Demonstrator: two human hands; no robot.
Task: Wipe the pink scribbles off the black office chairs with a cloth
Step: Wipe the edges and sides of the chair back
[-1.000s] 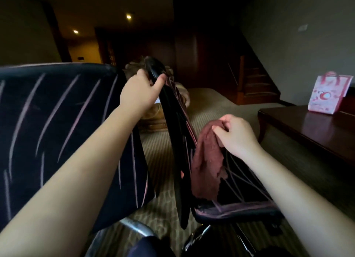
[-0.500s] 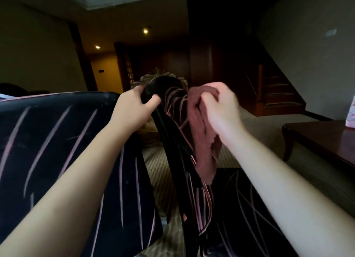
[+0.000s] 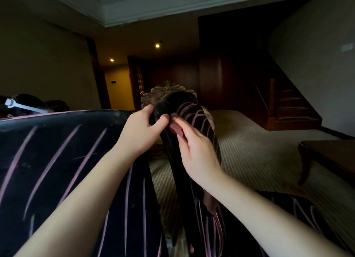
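Scene: a dim room seen from the person's head, both bare arms reaching forward to a black chair [image 3: 172, 105] seen almost edge-on in the middle.
Left hand: the left hand [image 3: 143, 130] grips the top edge of the chair back, fingers over the far side and thumb on the near side, steadying it.
Right hand: the right hand [image 3: 196, 151] holds the cloth [image 3: 175, 127] and presses it against the right face of the chair back, just beside the left thumb.
Cloth: dark red, mostly hidden under the hand; a tail hangs down below the wrist.
What changed: a second ago the right hand and cloth were low, near the seat. They have since climbed the back and now sit at its top.
Meaning: this looks like the start of a downward wipe, not the end of one.
Scribbles: pink scribbles [image 3: 192, 112] still run down the chair back, to the right of the cloth and below it.
Second chair: a second chair [image 3: 57, 151] at near left is covered in long pink strokes, untouched.
Progress: early, judging by how much pink is left.
Surroundings: a dark table [image 3: 330, 153] at right, striped carpet [image 3: 249, 151] beyond.
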